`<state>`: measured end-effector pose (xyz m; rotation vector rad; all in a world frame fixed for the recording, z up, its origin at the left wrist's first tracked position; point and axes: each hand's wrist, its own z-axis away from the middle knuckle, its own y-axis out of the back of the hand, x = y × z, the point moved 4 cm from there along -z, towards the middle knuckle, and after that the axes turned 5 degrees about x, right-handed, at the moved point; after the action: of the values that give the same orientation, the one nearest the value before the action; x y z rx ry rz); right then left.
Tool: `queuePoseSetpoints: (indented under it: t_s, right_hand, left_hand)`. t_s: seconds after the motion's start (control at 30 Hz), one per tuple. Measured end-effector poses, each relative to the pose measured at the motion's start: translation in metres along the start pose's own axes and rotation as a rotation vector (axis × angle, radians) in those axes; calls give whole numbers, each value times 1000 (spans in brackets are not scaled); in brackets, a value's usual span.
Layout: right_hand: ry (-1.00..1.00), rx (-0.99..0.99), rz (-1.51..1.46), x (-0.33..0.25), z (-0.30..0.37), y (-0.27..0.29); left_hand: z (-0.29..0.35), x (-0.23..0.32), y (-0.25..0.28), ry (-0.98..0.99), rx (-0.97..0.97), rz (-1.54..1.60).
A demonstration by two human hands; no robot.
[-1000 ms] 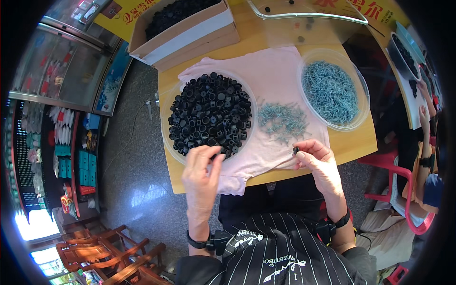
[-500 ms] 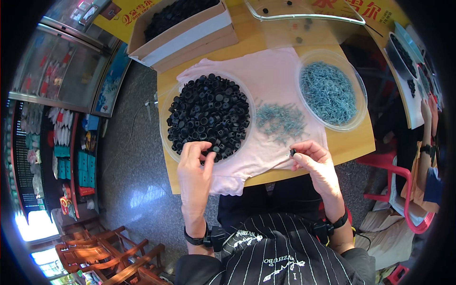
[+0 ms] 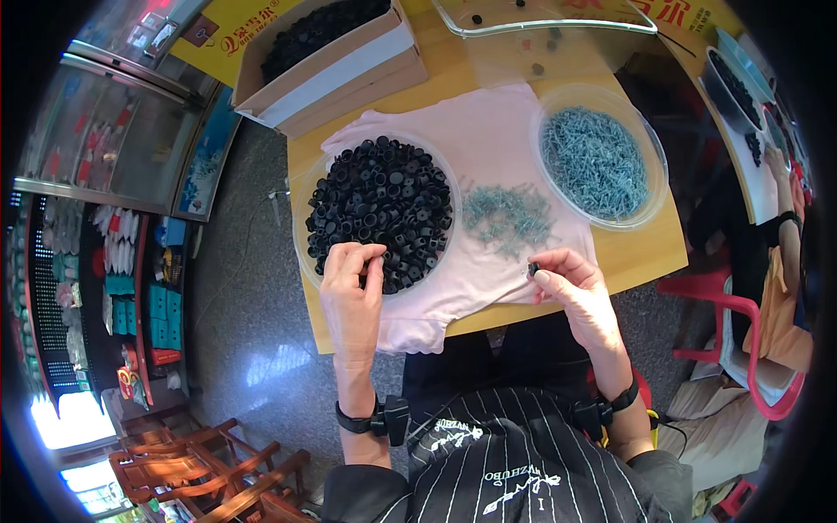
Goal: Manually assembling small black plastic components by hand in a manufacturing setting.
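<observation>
Black caps (image 3: 392, 187) heaped at eleven o'clock and screws (image 3: 597, 166) at two waited; right hand (image 3: 580, 292) pinched one cap (image 3: 534, 269); left hand (image 3: 350, 292) curled, hold unclear.

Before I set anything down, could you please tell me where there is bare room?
Bare pink cloth lies beyond the loose screws, between the black-parts tub and screw tub; bare tabletop borders the screw tub's near side. It's crowded around the left hand.
</observation>
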<state>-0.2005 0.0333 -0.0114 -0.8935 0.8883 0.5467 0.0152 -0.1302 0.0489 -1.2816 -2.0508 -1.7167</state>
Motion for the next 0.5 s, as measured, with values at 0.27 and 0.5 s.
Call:
queuePoseSetpoints:
  t_s: [0.27, 0.5]
  right_hand:
    - [132, -77, 72, -8, 20, -22]
    - [529, -233, 392, -8, 35, -55]
  left_hand:
    - [22, 19, -20, 184, 5, 859]
    - [44, 50, -63, 260, -109, 998]
